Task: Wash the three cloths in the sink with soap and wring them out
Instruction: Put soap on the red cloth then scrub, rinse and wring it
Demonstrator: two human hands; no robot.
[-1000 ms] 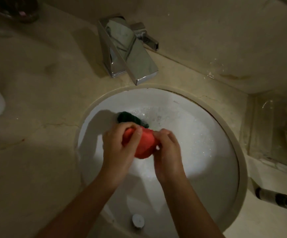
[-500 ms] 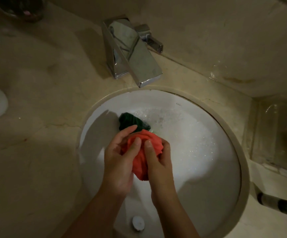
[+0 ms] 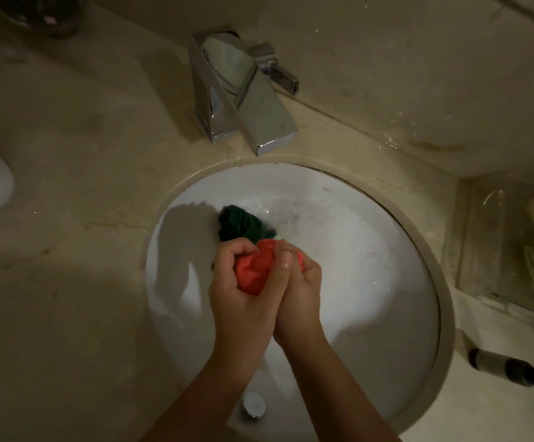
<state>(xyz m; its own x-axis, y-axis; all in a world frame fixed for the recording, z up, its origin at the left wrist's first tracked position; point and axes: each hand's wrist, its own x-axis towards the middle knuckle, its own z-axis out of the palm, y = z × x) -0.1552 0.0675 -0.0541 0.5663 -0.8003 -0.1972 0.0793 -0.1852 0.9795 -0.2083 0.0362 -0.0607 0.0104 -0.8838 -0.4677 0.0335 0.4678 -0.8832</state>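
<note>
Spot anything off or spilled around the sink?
A dark bottle lies on its side on the counter right of the sink, and water drops speckle the wall. Otherwise normal: both hands squeeze the red cloth; a green cloth sits in suds.

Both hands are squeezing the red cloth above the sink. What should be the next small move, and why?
Probably twist the two fists in opposite directions. The left hand and right hand both grip the bunched red cloth above the sink, so wringing fits; a dark green cloth waits in the suds.
</note>
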